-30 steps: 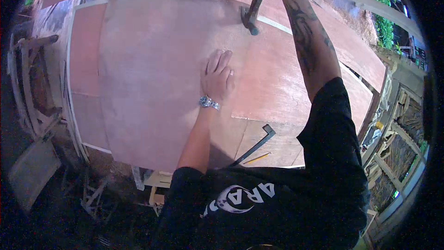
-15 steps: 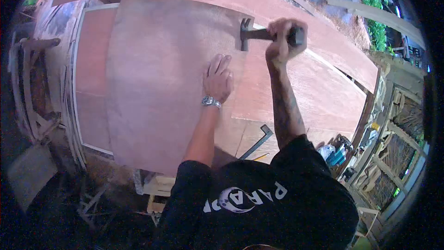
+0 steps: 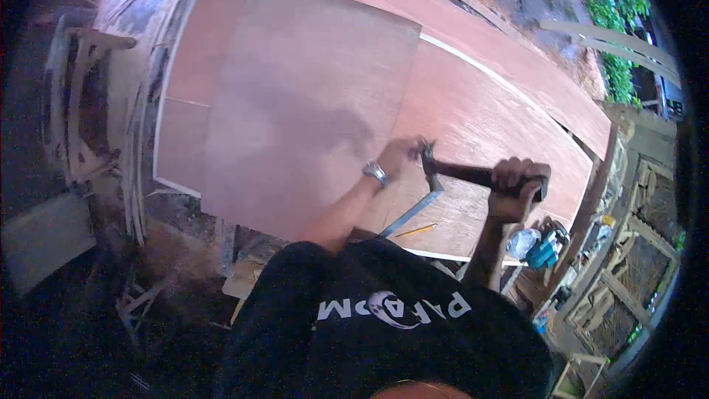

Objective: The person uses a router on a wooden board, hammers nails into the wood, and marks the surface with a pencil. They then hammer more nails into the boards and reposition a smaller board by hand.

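My right hand (image 3: 519, 183) is wrapped round the handle of a claw hammer (image 3: 469, 173), whose head points left over the panels. Close by the hammer's head is my left hand (image 3: 399, 157), with a metal watch (image 3: 375, 172) on the wrist; its fingers are smeared by motion. Beneath the left forearm lies a thin brownish plywood sheet (image 3: 295, 81), overlapping a pinkish panel (image 3: 480, 118) to its right. A metal square (image 3: 412, 213) rests just below the hammer head, with a yellow pencil (image 3: 416, 230) beside it.
At the panel's right end sit a teal power tool (image 3: 545, 250) and a clear plastic bag (image 3: 522, 242). Another long pink panel (image 3: 509, 52) runs along the far side. Wooden frames (image 3: 617, 273) stand at the right, and timber strips (image 3: 134, 155) at the left.
The hammer and my right hand have come down and toward me, away from the sheet's far edge. My left hand has lifted from flat on the sheet and moved right, near the hammer's head.
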`<state>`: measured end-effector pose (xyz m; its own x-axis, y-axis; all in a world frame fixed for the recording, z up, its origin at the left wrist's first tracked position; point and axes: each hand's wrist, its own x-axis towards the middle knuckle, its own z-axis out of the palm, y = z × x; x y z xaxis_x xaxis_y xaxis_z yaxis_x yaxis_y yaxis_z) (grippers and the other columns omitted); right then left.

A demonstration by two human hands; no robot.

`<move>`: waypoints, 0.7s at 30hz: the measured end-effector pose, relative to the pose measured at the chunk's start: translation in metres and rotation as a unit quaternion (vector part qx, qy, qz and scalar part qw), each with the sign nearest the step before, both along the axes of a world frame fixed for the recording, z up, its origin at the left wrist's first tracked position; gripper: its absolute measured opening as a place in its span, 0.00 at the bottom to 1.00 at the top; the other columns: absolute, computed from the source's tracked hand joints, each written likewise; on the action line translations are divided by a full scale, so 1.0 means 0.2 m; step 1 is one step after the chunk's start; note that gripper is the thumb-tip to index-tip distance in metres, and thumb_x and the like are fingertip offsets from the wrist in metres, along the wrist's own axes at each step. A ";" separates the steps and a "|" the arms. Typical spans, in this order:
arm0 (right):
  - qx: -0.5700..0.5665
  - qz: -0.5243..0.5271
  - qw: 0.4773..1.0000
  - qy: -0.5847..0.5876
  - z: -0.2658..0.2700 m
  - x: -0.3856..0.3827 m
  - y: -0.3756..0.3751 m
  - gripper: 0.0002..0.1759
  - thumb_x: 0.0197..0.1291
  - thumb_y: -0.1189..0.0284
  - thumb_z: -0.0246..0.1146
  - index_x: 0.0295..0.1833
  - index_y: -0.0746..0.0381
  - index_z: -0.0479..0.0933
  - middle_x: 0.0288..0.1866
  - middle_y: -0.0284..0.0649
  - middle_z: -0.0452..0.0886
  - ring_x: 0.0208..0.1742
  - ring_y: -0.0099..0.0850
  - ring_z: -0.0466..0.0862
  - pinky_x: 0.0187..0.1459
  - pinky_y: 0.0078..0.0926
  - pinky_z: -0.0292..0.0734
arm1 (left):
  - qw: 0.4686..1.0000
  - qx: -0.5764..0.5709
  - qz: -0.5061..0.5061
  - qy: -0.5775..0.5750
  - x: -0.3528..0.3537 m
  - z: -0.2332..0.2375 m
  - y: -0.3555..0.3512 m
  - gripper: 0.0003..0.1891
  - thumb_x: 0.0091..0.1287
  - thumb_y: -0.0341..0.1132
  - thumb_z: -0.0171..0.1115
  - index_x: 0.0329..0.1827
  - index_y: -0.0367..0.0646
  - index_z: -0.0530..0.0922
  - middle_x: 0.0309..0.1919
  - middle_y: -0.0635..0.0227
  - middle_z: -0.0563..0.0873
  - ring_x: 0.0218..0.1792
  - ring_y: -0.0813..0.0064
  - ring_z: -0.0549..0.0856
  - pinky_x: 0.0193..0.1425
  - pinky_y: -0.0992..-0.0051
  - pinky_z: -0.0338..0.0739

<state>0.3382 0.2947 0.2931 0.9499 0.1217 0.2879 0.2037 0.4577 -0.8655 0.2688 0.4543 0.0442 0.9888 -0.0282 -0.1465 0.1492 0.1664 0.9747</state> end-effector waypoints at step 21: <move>-0.731 0.224 0.602 -0.232 -1.03 -0.60 -0.80 0.17 0.55 0.67 0.68 0.49 0.60 0.77 0.47 0.49 0.77 0.53 0.51 0.76 0.58 0.56 0.68 | 0.765 0.003 0.555 0.327 -2.31 -0.47 1.34 0.17 0.79 0.46 0.53 0.44 0.43 0.84 0.40 0.69 0.89 0.45 0.76 0.84 0.52 0.65 0.79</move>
